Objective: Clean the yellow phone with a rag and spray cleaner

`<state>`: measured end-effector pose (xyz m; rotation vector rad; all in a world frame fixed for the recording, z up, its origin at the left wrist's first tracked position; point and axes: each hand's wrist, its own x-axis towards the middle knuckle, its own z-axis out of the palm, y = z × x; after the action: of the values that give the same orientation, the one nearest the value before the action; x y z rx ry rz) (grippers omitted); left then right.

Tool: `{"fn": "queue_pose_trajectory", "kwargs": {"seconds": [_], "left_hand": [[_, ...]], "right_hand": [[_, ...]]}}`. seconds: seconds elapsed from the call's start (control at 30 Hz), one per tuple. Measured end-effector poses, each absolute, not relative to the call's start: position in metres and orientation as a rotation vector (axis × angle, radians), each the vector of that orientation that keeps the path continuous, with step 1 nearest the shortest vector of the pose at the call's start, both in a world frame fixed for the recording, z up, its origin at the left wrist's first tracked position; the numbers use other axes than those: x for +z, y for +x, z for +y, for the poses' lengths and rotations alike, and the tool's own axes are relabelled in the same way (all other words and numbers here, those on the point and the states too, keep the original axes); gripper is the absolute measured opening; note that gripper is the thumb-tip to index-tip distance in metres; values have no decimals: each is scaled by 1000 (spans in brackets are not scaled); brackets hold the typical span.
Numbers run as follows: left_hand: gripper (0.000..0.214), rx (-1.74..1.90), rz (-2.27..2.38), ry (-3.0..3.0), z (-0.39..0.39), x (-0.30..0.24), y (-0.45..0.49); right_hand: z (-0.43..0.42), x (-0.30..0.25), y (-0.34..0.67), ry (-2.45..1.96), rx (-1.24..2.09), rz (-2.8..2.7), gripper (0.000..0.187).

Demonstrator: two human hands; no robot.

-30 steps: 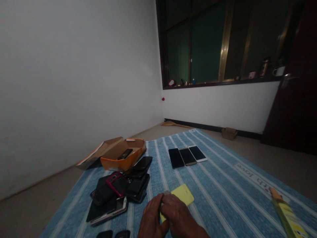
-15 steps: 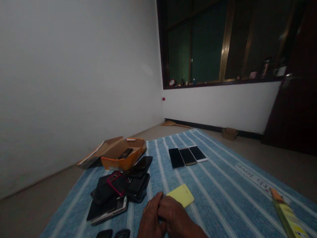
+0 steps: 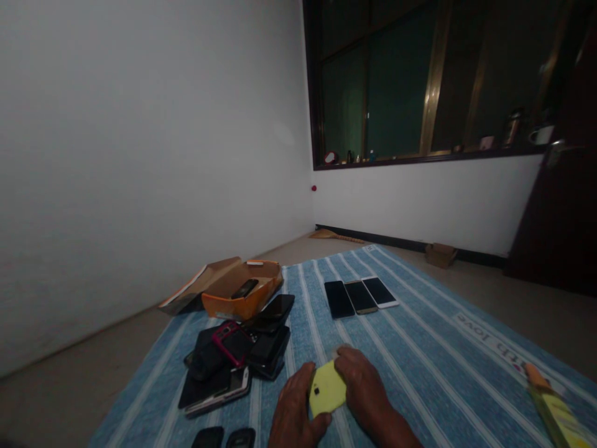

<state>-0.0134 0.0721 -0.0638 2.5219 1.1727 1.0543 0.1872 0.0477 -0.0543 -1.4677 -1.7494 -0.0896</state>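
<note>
A yellow-backed phone (image 3: 328, 389) with a small dark camera square is between my two hands, low in the head view. My left hand (image 3: 293, 410) grips its left side, thumb along the near edge. Closed at its far right edge is my right hand (image 3: 364, 382), its fingertips slightly blurred and partly hidden. Left of my hands lies a pile of dark phones (image 3: 209, 361), with a pink-framed phone (image 3: 233, 343) on top. Ahead, three phones lie side by side: a black one (image 3: 339, 298), a gold-edged one (image 3: 360, 297) and a white one (image 3: 380, 292).
An open orange cardboard box (image 3: 242, 305) with a small dark phone inside stands behind the pile. Two small black objects (image 3: 224, 438) lie at the near edge. A yellow bottle-like object (image 3: 555, 410) lies at right on the blue striped cloth (image 3: 420, 348).
My hands, clasped together before, have moved apart to either side of the yellow phone. The phone has turned, and its camera square now shows. The view has shifted slightly left.
</note>
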Motion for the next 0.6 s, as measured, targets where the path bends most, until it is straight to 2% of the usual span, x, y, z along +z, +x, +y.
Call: {"fn": "queue_pose_trajectory", "kwargs": {"seconds": [0.2,0.6], "left_hand": [[67,1037,1157,2539,71,-69,-16],[66,1014,1222,2506,67,-73,-9]], "right_hand": [[42,-65,210,-1631,-212,-1669,44],[14,-107,209,-1601,-382,-1699,57]]}}
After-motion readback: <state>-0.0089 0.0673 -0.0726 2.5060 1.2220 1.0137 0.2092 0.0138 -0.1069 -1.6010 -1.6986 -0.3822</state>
